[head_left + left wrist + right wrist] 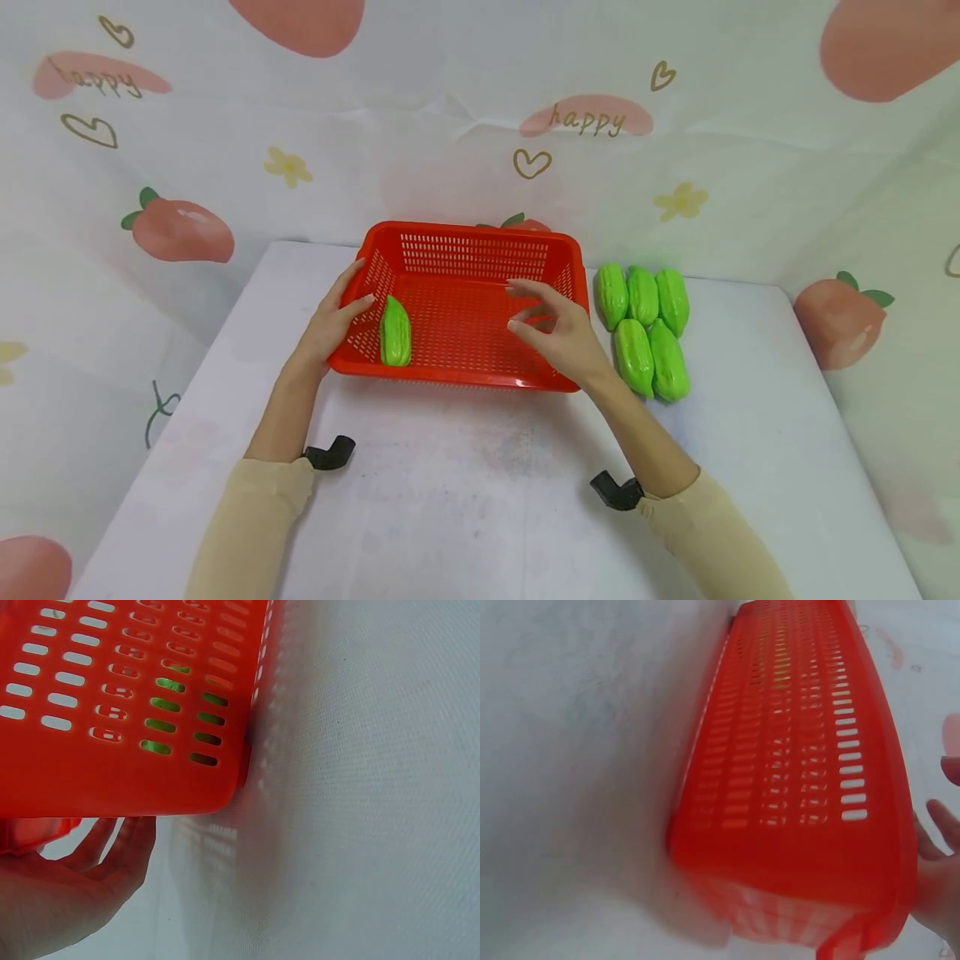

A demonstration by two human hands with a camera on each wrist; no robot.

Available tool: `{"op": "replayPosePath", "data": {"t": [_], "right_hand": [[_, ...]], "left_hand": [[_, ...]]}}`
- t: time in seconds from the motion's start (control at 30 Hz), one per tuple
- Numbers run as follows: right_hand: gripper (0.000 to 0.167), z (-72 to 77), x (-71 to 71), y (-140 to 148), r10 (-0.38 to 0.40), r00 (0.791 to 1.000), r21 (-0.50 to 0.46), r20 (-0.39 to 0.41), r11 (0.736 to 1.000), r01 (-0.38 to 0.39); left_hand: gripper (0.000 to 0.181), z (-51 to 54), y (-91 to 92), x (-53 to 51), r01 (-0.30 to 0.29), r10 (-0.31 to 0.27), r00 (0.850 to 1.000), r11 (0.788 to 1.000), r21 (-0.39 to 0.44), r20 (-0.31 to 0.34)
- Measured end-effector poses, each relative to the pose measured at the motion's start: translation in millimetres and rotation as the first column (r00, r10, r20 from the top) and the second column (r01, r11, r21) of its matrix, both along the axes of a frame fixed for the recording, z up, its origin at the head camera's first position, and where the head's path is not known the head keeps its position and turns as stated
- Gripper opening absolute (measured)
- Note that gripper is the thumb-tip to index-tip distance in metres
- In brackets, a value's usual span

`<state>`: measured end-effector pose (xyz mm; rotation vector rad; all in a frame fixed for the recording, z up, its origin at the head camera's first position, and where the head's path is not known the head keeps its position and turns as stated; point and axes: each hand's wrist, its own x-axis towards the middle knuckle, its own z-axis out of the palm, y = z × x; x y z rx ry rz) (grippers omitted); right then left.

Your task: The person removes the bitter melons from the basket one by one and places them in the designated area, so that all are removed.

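A red plastic basket with slotted walls stands on the table. Inside it, near the left wall, lies one glossy green, ribbed, pointed fruit; its exact kind is unclear. My left hand grips the basket's left rim, thumb over the inner side and fingers outside. In the left wrist view, those fingers show beyond the red wall, and green shows through its slots. Over the basket's right part hovers my right hand, thumb and fingers curved apart with nothing between them. The right wrist view catches it only partly at the edge.
Several more green ribbed fruits lie in two rows on the white table, just right of the basket. Behind the basket hangs a patterned cloth. A black wrist piece juts from each cuff.
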<state>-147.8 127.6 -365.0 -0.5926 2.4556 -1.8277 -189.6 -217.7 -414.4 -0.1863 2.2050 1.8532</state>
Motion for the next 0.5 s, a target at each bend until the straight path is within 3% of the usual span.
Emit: {"op": "replayPosePath", "data": {"t": [0.13, 0.5], "right_hand": [[0.050, -11.3, -8.0, -6.2, 0.006, 0.999, 0.011, 0.045, 1.000, -0.007], [0.054, -14.8, -17.2, -34.5, 0.011, 0.996, 0.101, 0.089, 0.995, -0.020]], "left_hand": [[0.062, -0.3, 0.7, 1.3, -0.002, 0.002, 1.000, 1.000, -0.007, 0.005], [0.063, 1.6, 0.9, 0.8, 0.018, -0.018, 1.000, 1.000, -0.011, -0.015]]}}
